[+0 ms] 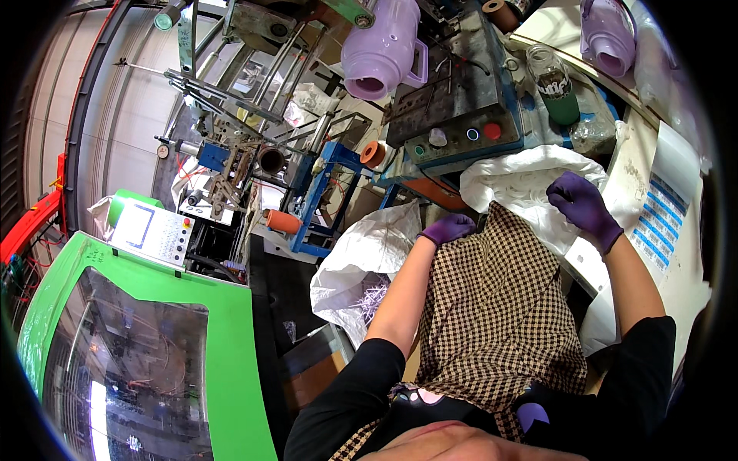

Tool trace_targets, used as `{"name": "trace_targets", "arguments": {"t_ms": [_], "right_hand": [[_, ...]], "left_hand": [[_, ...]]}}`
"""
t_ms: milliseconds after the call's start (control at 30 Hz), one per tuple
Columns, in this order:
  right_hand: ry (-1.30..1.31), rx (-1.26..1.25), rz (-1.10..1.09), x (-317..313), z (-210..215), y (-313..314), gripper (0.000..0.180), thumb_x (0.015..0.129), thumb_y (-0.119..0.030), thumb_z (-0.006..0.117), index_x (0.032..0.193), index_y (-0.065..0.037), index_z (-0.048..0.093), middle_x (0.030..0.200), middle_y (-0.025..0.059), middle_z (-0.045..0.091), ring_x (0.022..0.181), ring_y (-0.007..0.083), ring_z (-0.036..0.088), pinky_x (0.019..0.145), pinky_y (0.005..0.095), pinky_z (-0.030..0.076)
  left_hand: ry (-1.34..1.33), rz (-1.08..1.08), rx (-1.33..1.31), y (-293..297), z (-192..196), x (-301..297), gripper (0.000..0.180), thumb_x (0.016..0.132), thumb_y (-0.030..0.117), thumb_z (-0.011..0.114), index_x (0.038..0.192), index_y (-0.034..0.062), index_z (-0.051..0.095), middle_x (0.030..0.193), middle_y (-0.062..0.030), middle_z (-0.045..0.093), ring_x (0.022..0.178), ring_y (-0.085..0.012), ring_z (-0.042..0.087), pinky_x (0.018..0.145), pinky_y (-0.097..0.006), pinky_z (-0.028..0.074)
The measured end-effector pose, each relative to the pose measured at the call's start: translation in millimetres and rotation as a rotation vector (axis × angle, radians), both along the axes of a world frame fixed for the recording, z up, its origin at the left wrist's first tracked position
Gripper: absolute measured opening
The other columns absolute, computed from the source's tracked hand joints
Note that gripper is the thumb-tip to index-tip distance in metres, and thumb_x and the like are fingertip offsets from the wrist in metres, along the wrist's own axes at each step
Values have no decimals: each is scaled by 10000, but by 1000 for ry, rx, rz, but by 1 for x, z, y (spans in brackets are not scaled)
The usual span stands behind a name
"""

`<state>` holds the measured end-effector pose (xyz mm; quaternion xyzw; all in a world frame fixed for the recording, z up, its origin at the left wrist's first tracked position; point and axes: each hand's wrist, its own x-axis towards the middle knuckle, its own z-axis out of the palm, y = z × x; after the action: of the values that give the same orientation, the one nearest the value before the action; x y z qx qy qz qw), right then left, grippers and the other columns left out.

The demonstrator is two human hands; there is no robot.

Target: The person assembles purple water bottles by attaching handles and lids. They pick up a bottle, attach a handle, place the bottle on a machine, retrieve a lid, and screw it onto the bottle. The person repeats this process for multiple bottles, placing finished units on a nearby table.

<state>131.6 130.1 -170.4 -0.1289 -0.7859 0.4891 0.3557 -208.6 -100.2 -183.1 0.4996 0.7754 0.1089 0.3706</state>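
My left hand (448,229), in a purple glove, is curled at the upper edge of my checked apron (496,300); its fingertips are hidden. My right hand (582,206), also gloved in purple, is closed like a fist above the edge of a white sack (507,177). Whatever it may hold cannot be made out. Beyond my hands is a work machine with a control box (453,142) carrying a red button and other round buttons. A light purple plastic jug body (382,50), with a side handle and an open mouth, is at the machine's upper left.
Another white sack (365,253) holding purple-white plastic scraps stands left of my forearm. A green machine (231,338) with a window fills the lower left. On the right are a bottle of green liquid (560,96), a second purple jug body (607,38) and a blue-and-white label sheet (659,219).
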Motion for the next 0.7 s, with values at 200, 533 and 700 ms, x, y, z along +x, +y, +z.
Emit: {"name": "trace_targets", "arguments": {"t_ms": [200,533,700], "right_hand": [[33,-95,4,-1,-5,-1,104,842,-125,710,874,-39,661,830,116,604,801,294,622,733,385,494],[9,-129,159,-11,9,-10,69,883,-39,695,931,5,672,850,73,604,784,184,587,726,317,475],[-31,106,47,11,-10,19,130,930,-139,691,951,-13,669,860,104,639,849,266,612,790,392,490]], "left_hand": [[247,482,1209,46,69,31,484,987,197,656,1429,62,515,1322,-115,594,1195,-205,578,1013,-328,462],[69,793,1472,162,209,-44,703,942,371,691,1485,20,414,1402,-231,519,1247,-328,527,1082,-401,388],[-377,926,1694,90,183,88,443,957,237,665,1326,13,565,1254,-123,628,1157,-235,574,1024,-385,445]]}}
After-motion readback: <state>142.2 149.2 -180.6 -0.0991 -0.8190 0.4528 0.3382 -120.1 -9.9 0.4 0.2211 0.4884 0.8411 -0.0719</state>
